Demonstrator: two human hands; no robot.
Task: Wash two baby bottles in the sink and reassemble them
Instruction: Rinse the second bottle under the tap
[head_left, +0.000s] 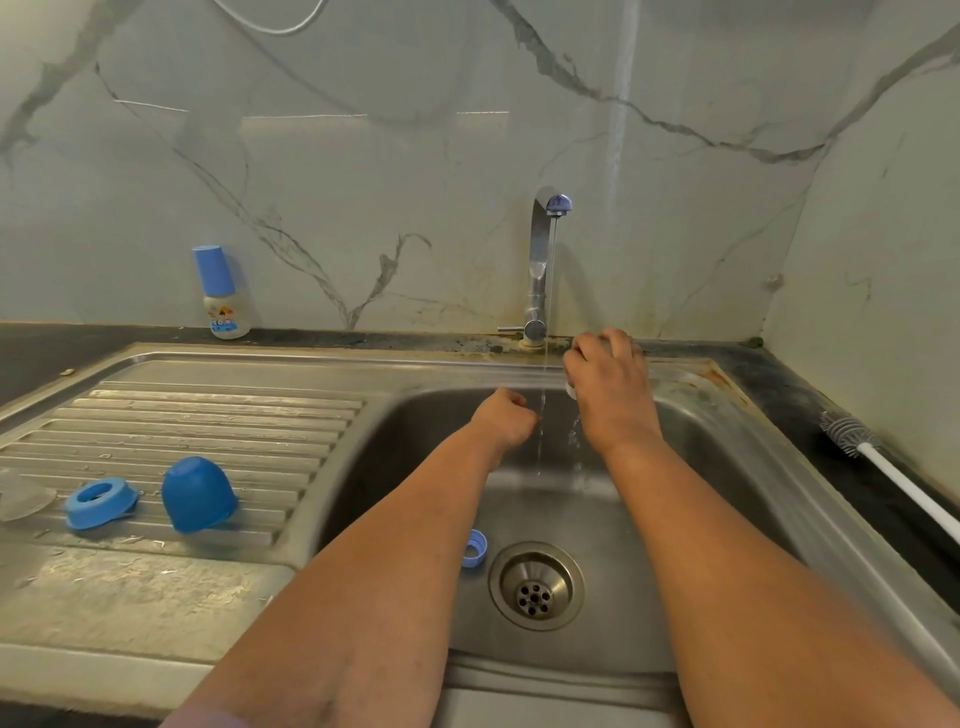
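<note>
A small pale bottle (571, 388), mostly hidden, is gripped by the right hand (608, 395) beside the water stream at frame centre; left hand (506, 415) fingers are curled together, empty.

Light was soft and even across the scene — no hard shadows anywhere, just a dim patch deep in the sink (675, 519) basin under the arms. The marble wall (363, 156) carried pale, straight-edged reflections in a band across its upper part, and the steel draining board (182, 415) gave off a dull sheen. Wide-angle bending was plain — the sink rim curved and the wall bowed toward the corners. The left hand (506, 415) looked slightly smeared by motion; the rest stayed fairly sharp.
</note>
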